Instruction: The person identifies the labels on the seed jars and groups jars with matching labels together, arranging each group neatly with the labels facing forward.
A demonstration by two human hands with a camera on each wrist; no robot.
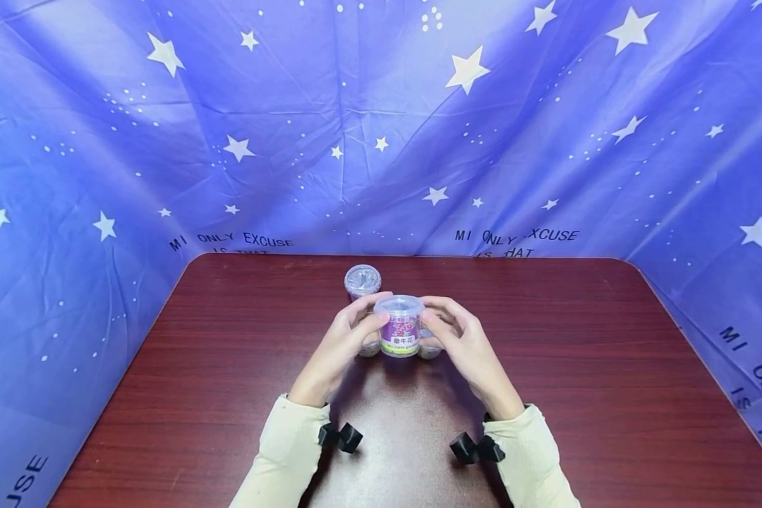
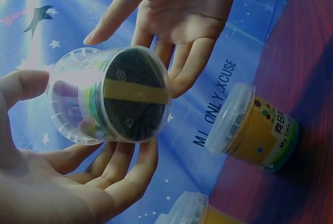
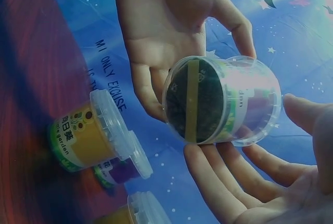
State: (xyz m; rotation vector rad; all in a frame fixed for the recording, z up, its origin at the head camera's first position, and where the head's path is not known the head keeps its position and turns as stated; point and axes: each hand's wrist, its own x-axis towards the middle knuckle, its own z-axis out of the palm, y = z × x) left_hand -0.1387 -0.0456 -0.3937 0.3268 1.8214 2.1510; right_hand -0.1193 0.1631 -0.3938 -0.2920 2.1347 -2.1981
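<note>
A clear plastic cup with a purple and green label and a translucent lid is held upright above the table, between both hands. My left hand grips its left side, thumb toward the front and fingers around the back. On the opposite side my right hand holds it the same way. From below, the cup's base shows dark contents and a yellow strip across it. Behind the hands stand similar lidded cups, one with a yellow label and another with a purple label.
Farther back on the dark red wooden table is a lidded cup. Two more cups are partly hidden behind the held cup and hands. A blue star-printed cloth hangs around the table's back and sides.
</note>
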